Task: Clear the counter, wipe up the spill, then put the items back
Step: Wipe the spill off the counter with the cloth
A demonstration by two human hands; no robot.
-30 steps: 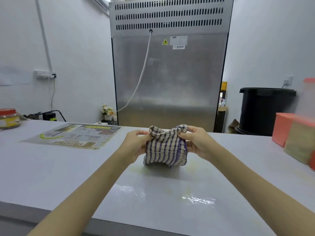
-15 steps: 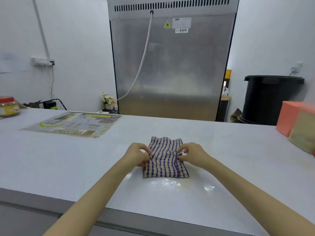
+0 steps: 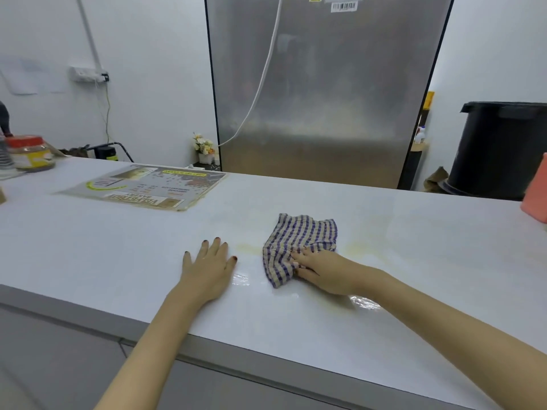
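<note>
Your right hand (image 3: 321, 269) presses flat on one checked cloth (image 3: 299, 242); your left hand (image 3: 207, 269) rests flat on the white tabletop (image 3: 88, 247).

Crumpled checked cloth (image 3: 299, 244) on wet counter (image 3: 296, 309)

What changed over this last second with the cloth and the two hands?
The checked cloth came down from being held up by both hands and now lies bunched on the counter. The left hand let go and rests flat on the counter, left of the cloth; the right hand presses on its near part. The laminated sheet and red-lidded jar stayed put.
</note>
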